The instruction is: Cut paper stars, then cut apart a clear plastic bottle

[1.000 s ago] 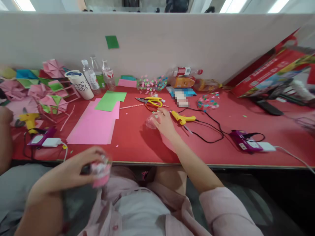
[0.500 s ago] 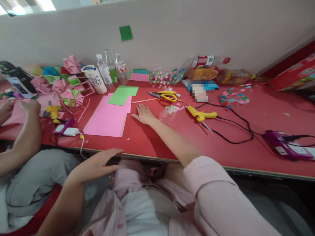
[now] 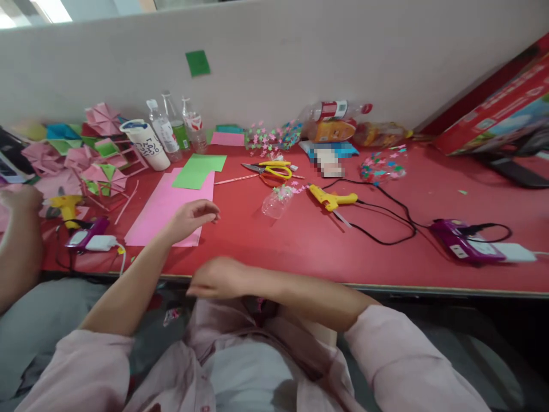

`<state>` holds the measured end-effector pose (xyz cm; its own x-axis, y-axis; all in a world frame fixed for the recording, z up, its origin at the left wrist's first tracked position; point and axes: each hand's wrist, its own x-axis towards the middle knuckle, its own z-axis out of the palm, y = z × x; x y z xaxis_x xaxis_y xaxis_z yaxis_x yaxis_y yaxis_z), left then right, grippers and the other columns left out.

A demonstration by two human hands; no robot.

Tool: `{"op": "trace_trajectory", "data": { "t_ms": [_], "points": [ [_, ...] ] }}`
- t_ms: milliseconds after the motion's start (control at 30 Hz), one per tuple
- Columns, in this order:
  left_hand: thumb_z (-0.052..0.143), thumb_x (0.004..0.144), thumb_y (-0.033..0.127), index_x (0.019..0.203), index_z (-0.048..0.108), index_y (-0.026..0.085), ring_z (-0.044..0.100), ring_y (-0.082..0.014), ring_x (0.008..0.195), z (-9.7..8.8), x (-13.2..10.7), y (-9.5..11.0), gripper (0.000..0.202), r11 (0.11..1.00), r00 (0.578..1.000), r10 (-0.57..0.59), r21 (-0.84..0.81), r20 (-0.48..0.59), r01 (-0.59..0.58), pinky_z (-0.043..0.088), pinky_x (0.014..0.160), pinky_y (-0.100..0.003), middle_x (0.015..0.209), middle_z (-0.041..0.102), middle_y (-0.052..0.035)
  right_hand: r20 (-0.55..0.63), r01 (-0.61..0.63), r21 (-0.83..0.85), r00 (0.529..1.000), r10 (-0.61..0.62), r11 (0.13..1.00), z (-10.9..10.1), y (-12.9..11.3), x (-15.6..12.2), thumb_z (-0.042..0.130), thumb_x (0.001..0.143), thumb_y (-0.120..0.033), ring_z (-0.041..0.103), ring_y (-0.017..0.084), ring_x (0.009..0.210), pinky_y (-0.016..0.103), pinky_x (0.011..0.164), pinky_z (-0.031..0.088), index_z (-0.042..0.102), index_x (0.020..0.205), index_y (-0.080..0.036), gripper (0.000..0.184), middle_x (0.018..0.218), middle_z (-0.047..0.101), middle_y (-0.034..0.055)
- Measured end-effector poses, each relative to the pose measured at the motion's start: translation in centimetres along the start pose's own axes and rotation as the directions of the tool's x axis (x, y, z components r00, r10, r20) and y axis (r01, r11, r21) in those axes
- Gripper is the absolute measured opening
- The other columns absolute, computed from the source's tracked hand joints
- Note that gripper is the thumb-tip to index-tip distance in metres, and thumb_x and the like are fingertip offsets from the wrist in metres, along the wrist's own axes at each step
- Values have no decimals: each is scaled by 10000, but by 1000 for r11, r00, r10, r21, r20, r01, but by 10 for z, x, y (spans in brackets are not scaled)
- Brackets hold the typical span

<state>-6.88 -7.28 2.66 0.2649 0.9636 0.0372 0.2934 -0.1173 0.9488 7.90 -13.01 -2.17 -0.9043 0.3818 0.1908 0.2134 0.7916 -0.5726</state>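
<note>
When looking right from the curled left hand (image 3: 189,221), find a slanted clear cup (image 3: 274,205), farther from the curled right hand (image 3: 221,277); can't tell if empty.

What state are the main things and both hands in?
Left hand: loosely curled, nothing visibly held
Right hand: bent downward, palm hidden
Pink paper: flat
Clear plastic piece: tilted
Scissors: lying flat
Central glue gun: lying down, corded
Left bottles: upright
Back bottles: lying down
Tumbler: upright
</note>
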Motion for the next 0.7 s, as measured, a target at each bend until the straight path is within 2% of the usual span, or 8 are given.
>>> {"op": "trace_trajectory", "data": {
  "t_ms": [67, 200, 267, 333, 433, 533, 633, 700],
  "points": [
    [686, 677, 329, 810, 632, 166, 669, -163, 709, 3, 13, -4, 217, 1000, 1000, -10, -23, -3, 10, 529, 752, -336, 737, 688, -27, -265, -172, -96, 954, 141, 980, -39, 20, -9, 469, 953, -349, 636, 156, 678, 265, 623, 441, 671, 733, -200, 334, 740, 710, 31],
    [697, 667, 340, 850, 616, 170, 655, -148, 705, 21, 35, -12, 264, 1000, 1000, -24, -16, -4, 24, 520, 760, -337, 791, 682, -25, -781, -410, -24, 577, 239, 912, -115, 85, -48, 505, 840, -141, 622, 175, 776, 322, 743, 466, 623, 1019, -195, 221, 990, 685, 80],
    [695, 660, 335, 943, 598, 181, 650, -152, 761, 40, 48, -14, 336, 1000, 998, -22, -16, 58, 23, 526, 750, -334, 888, 690, -47, -831, -425, 150, 435, 347, 892, -135, 114, -68, 474, 810, -121, 625, 179, 775, 326, 726, 488, 592, 1020, -195, 252, 935, 675, 64],
    [714, 640, 329, 1145, 556, 187, 643, -157, 793, 64, 64, -14, 548, 999, 992, 5, 39, 123, -10, 533, 761, -358, 1103, 664, -109, -792, -458, 302, 367, 487, 836, -139, 135, -82, 428, 810, -136, 619, 174, 684, 329, 672, 505, 572, 985, -186, 232, 851, 672, 49],
    [702, 674, 337, 1332, 476, 186, 648, -205, 927, 101, 86, -13, 712, 979, 984, 113, 151, 137, -133, 527, 855, -402, 1401, 498, -184, -787, -536, 274, 353, 506, 799, -132, 148, -92, 438, 810, -164, 638, 208, 788, 380, 765, 508, 588, 912, -189, 183, 884, 689, 71],
    [583, 752, 234, 1284, 549, 198, 632, -238, 1041, 121, 98, -14, 534, 957, 974, 186, 201, 126, -209, 490, 948, -416, 1356, 569, -139, -788, -578, 187, 394, 473, 794, -127, 146, -92, 503, 791, -184, 629, 251, 884, 441, 865, 470, 615, 802, -204, 114, 880, 702, 81],
    [493, 734, 128, 1127, 652, 202, 658, -210, 949, 112, 100, -16, 430, 967, 984, 177, 183, 23, -179, 496, 927, -380, 1130, 701, -85, -792, -579, 122, 433, 430, 806, -128, 136, -92, 494, 851, -235, 620, 258, 932, 439, 897, 453, 638, 811, -209, 152, 909, 707, 88],
    [493, 691, 124, 1033, 672, 193, 653, -167, 762, 93, 98, -16, 393, 985, 989, 134, 120, -53, -127, 529, 770, -327, 980, 722, -55, -853, -562, 40, 412, 321, 826, -132, 127, -93, 462, 903, -273, 603, 257, 1009, 432, 939, 431, 646, 883, -207, 196, 1001, 702, 101]
  ]
}}
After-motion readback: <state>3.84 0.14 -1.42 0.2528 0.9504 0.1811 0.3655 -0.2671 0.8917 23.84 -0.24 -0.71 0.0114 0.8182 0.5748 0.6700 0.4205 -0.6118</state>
